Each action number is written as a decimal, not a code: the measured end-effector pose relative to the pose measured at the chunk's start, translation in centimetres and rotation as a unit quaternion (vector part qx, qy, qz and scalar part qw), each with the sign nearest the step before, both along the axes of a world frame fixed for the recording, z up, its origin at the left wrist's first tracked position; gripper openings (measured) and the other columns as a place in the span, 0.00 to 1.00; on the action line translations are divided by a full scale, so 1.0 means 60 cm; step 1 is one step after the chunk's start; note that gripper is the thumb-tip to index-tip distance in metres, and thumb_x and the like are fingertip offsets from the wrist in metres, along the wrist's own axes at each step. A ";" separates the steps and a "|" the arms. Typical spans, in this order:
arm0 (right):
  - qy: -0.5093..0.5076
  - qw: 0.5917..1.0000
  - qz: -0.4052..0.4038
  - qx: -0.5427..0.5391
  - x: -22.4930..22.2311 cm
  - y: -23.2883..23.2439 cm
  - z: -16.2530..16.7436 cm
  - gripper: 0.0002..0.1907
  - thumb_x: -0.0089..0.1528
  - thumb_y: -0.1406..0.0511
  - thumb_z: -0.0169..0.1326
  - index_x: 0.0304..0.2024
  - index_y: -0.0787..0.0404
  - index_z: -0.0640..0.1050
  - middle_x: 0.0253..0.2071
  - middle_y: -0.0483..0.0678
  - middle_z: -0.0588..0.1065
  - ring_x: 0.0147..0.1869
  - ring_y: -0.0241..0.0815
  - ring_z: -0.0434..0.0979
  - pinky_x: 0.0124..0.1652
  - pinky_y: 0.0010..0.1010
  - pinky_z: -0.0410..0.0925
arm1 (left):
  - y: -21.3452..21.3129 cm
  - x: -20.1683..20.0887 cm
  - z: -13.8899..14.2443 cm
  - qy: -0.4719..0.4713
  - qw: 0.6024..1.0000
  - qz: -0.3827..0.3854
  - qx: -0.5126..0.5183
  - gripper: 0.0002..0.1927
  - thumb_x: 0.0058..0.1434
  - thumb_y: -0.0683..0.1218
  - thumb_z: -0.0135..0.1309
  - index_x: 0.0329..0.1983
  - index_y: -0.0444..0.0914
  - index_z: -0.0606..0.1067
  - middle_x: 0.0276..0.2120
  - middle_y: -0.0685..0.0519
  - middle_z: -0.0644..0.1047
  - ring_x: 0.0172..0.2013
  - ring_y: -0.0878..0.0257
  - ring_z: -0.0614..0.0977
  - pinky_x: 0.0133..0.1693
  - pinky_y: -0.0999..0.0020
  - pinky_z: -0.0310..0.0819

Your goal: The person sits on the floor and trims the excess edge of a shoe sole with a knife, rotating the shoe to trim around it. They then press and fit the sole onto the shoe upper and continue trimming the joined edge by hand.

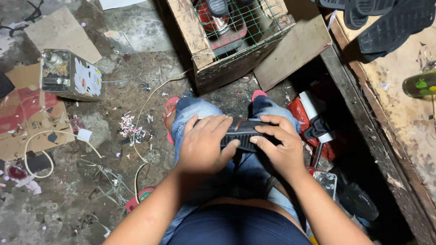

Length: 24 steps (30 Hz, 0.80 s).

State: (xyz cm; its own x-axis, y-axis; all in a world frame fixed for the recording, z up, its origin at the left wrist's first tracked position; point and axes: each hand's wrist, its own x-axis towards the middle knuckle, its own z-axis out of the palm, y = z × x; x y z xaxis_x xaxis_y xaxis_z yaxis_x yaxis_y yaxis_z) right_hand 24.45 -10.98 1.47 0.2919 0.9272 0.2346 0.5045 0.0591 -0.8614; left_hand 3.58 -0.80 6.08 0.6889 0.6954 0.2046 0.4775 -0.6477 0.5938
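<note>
Both hands grip 1 black ribbed sole [243, 132], which lies across the person's knees. The left hand [202, 147] lies flat over the sole's left end, its 4 fingers [213, 123] pressed close together on top and the thumb tucked along the near edge. The right hand [281, 149] clasps the right end, fingers [272, 131] curled over the top and near edge, the thumb hidden beneath.

Risks, as I judge them: the sole rests only on the knees, so a loose grip could let it slide off onto the dirty floor [81, 208], where paper scraps [131, 129] and grit could stick to it. A white cord [150, 100] runs past the left foot and could snag it if the legs shift. The 2 red sandals [171, 115] sit right against the crate [213, 59], leaving little room to move.

Containers: the wooden crate stands just ahead of the knees, topped with green wire mesh [254, 25]; a red object [213, 20] shows under the mesh, its kind unclear. A square metal can [70, 75] lies on its side at left, cap end toward the camera, contents unseen. At right, a green bottle [418, 84] lies on the bench [399, 118], and more black soles [390, 22] rest at the bench's far end.
</note>
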 end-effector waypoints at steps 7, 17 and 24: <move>-0.030 0.999 -0.010 0.003 -0.006 0.006 -0.003 0.13 0.54 0.68 0.68 0.39 0.64 0.80 0.51 0.52 0.78 0.56 0.47 0.79 0.56 0.34 0.70 | 0.004 0.022 0.000 0.000 0.999 0.032 0.012 0.24 0.59 0.55 0.60 0.52 0.35 0.78 0.49 0.47 0.80 0.52 0.52 0.79 0.57 0.51 0.61; -0.033 0.998 -0.033 -0.037 0.022 -0.002 0.010 0.26 0.51 0.65 0.69 0.49 0.66 0.76 0.53 0.55 0.76 0.58 0.49 0.77 0.59 0.35 0.68 | 0.007 0.030 -0.008 -0.010 0.998 0.055 -0.022 0.18 0.56 0.52 0.61 0.47 0.40 0.79 0.45 0.51 0.81 0.50 0.54 0.80 0.55 0.55 0.62; -0.030 0.995 -0.071 -0.067 0.030 -0.021 -0.007 0.16 0.54 0.66 0.68 0.42 0.65 0.82 0.54 0.53 0.79 0.59 0.46 0.79 0.59 0.33 0.69 | 0.009 0.030 -0.017 -0.019 0.998 0.054 -0.014 0.18 0.56 0.52 0.61 0.48 0.41 0.79 0.47 0.53 0.81 0.51 0.55 0.80 0.55 0.56 0.61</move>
State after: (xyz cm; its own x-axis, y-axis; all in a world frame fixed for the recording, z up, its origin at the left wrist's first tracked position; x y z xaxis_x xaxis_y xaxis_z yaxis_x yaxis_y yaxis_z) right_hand 26.27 -12.25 1.08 0.4116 0.9017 0.1320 0.5502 -0.1305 -0.8248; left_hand 5.41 -0.29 5.05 0.6016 0.7713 0.2079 0.5205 -0.5759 0.6304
